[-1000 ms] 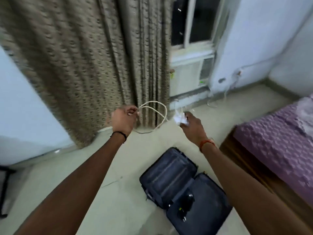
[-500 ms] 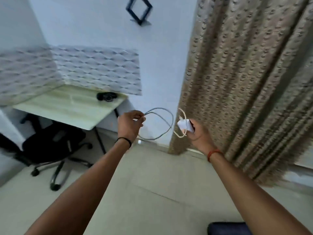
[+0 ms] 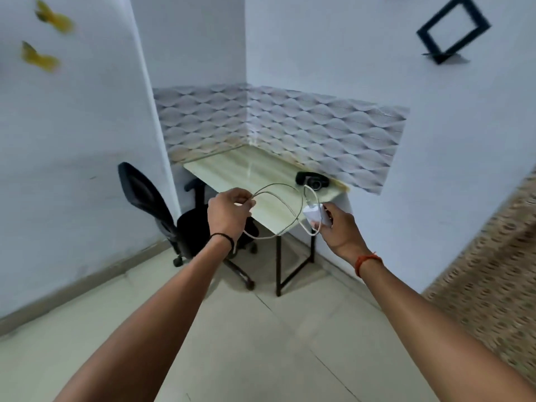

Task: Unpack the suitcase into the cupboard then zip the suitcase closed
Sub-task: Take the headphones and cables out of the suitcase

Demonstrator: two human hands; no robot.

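Observation:
I hold a white charger out in front of me at chest height. My right hand (image 3: 336, 227) grips the white charger block (image 3: 314, 214). Its white cable (image 3: 285, 210) loops between my hands, and my left hand (image 3: 229, 214) pinches the cable's other end. Neither the suitcase nor the cupboard is in view.
A pale wooden desk (image 3: 261, 181) on black legs stands in the corner ahead, with a small black object (image 3: 311, 179) on it. A black office chair (image 3: 162, 210) sits left of the desk. A patterned curtain (image 3: 493, 271) hangs at the right. The floor below is pale tile.
My view has swung left, from the curtain and open suitcase to the desk corner. The suitcase has left the frame. Both hands keep holding the charger and cable.

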